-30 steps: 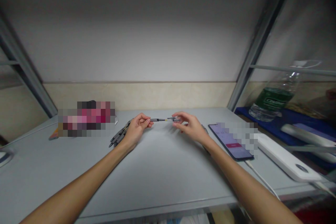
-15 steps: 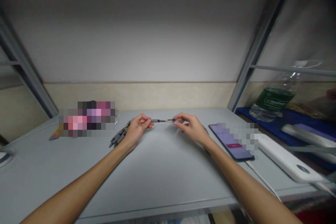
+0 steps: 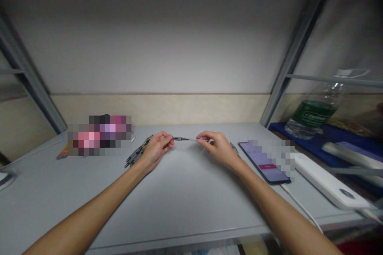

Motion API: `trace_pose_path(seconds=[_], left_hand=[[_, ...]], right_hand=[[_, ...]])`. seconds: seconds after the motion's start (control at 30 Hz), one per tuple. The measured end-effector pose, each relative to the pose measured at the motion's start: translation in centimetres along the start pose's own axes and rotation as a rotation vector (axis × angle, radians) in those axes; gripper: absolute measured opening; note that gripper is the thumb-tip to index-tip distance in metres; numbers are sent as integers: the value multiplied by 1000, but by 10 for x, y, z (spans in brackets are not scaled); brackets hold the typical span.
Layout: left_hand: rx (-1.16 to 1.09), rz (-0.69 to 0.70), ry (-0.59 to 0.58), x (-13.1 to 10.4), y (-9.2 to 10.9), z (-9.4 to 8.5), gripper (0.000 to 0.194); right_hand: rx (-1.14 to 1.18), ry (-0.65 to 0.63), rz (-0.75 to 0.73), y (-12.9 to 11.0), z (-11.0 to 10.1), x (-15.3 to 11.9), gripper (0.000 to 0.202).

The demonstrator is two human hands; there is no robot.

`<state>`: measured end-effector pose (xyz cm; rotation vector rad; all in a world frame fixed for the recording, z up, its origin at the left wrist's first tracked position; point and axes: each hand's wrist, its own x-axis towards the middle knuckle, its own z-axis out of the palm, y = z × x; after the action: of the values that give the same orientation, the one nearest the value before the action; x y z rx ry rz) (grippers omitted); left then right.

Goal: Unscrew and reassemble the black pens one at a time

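My left hand [image 3: 159, 146] is closed in a pinch on a pen [image 3: 177, 138] with a grey body, held level above the desk. From the pen's right end a thin refill [image 3: 190, 139] sticks out, dark, then yellowish, then pale. My right hand [image 3: 218, 145] has thumb and forefinger closed on the pale far end of this refill. Several grey-and-black pens [image 3: 136, 157] lie in a pile beside and partly behind my left hand. Behind my right wrist, a few thin pieces [image 3: 234, 149] lie mostly hidden.
A phone [image 3: 263, 163] with its screen lit lies right of my right arm, a white cable [image 3: 302, 204] running from it. Beyond is a long white device [image 3: 326, 181]. A green-labelled bottle [image 3: 314, 113] stands behind the right rail. Pixelated items [image 3: 100, 135] sit at the back left.
The fingers of my right hand have closed in on the refill's pale end, where a clear or shiny piece showed before. Both hands stay in nearly the same place.
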<state>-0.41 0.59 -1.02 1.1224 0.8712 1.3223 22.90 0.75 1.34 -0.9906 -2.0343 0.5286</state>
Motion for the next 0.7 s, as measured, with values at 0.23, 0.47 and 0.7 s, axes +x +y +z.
trace_pose_path(seconds=[0.23, 0.47, 0.7], left_hand=[[166, 111, -10, -3, 0, 3, 25], [286, 228, 32, -6, 3, 6, 24], [240, 217, 39, -4, 1, 5, 22]], right_hand=[[22, -33, 93, 2, -1, 1, 33], [427, -147, 282, 2, -2, 1, 32], [507, -150, 298, -4, -2, 1, 37]])
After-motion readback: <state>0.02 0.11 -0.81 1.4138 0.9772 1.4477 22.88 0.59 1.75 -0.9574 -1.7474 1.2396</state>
